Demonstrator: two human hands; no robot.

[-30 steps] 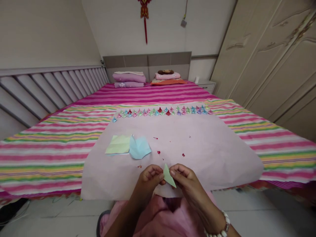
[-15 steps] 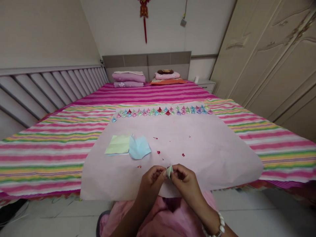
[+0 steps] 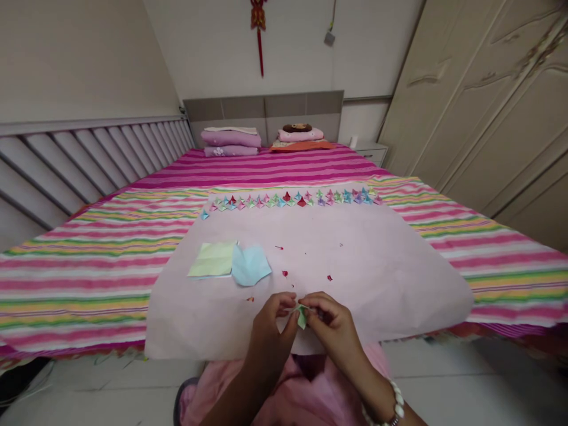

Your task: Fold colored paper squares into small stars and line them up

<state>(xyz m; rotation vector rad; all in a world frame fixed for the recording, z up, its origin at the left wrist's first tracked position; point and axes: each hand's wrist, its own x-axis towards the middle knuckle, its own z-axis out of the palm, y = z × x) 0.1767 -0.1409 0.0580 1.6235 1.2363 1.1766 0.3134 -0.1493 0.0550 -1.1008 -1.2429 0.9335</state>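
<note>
My left hand (image 3: 271,322) and my right hand (image 3: 329,322) meet over the near edge of a large pale pink sheet (image 3: 377,266) spread on the bed. Both pinch a small folded green paper piece (image 3: 302,315) between fingertips, most of it hidden by the fingers. A little beyond my left hand lie a flat green paper square (image 3: 212,259) and a crumpled light blue paper (image 3: 249,264). A row of several small folded paper shapes (image 3: 293,199) in many colours lines the sheet's far edge.
The bed has a striped pink, green and yellow cover (image 3: 89,254). Folded bedding and pillows (image 3: 231,142) lie at the headboard. A slatted wall panel (image 3: 80,160) runs along the left, wardrobe doors (image 3: 488,106) on the right. Tiny red paper scraps (image 3: 284,273) dot the sheet.
The green paper, earlier a longer pointed triangle between my hands, is now folded much smaller and mostly covered by my fingertips. Both hands have closed in together.
</note>
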